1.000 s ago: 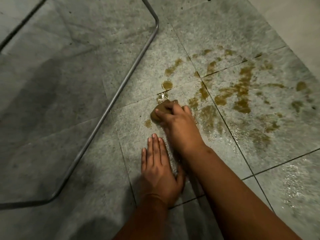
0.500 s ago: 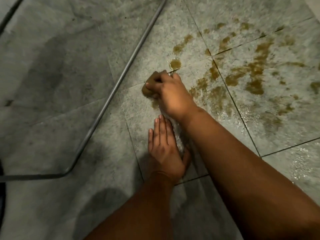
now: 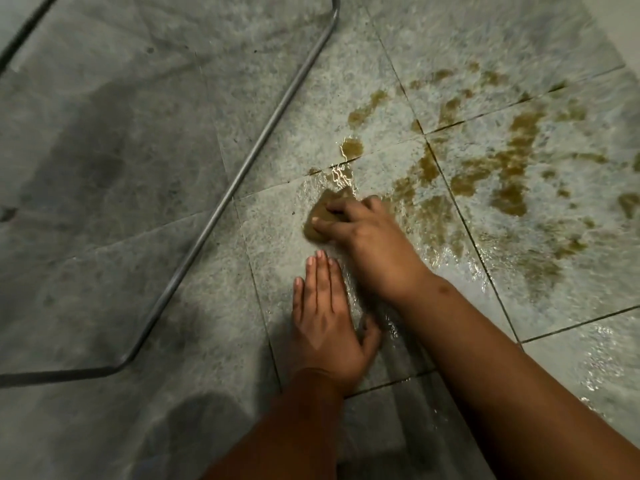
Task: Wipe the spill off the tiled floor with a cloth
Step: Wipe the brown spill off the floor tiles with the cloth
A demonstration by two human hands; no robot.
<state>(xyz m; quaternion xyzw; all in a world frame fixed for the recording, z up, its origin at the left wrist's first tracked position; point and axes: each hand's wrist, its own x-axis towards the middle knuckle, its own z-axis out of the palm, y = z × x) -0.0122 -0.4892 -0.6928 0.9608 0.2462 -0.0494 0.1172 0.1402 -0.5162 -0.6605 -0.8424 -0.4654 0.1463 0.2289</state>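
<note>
Where fingers curl, brown cloth (image 3: 320,216) under right hand (image 3: 372,242), spill (image 3: 502,174) beyond

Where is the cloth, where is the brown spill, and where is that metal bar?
cloth (image 3: 320,216): head view, on the brown wad showing left of the right hand's fingers.
brown spill (image 3: 509,192): head view, on a thick brown patch.
metal bar (image 3: 221,206): head view, midway along the straight slanted stretch.
</note>
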